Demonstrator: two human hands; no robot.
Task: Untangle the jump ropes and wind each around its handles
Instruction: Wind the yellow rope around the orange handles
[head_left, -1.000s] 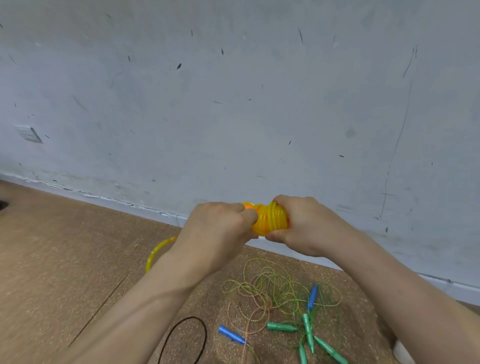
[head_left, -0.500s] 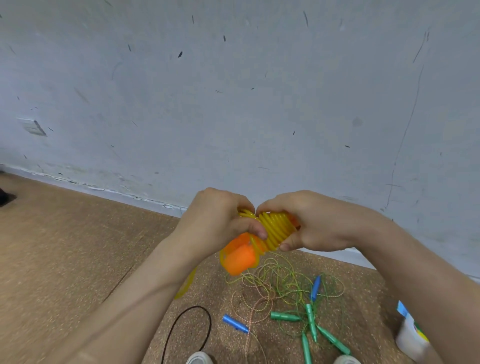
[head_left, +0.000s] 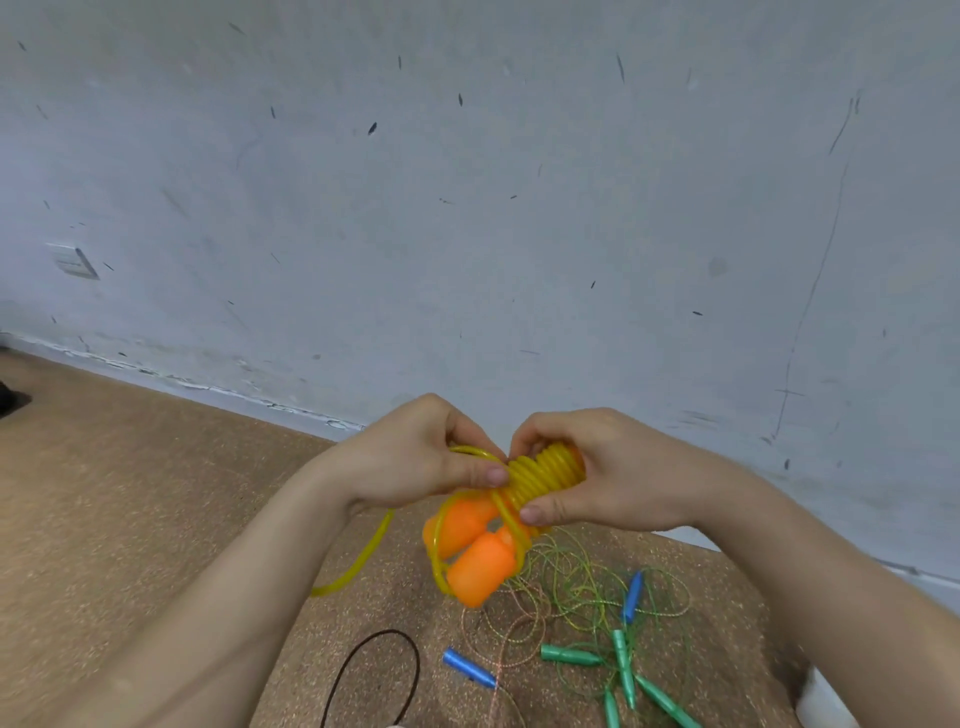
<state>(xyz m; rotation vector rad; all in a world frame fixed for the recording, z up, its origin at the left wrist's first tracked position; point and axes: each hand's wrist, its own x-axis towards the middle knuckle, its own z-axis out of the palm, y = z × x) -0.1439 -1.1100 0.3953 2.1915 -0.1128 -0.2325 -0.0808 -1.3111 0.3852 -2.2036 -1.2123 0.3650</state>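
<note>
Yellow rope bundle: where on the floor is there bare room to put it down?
The brown floor is bare between the wall and the left forearm. It is crowded below the yellow bundle: tangled thin ropes, green handles and a black loop.

Illumination even, diffuse and cool; source not discernible. Wall (head_left: 519, 208) renders flat bluish grey, no glare. Shadows on the floor (head_left: 130, 493) faint and soft-edged. Orange handles (head_left: 475, 566) and yellow rope (head_left: 543, 470) saturated, not blown out. Wide-angle distortion bows the wall-floor line and stretches the lower corners, which are slightly soft
</note>
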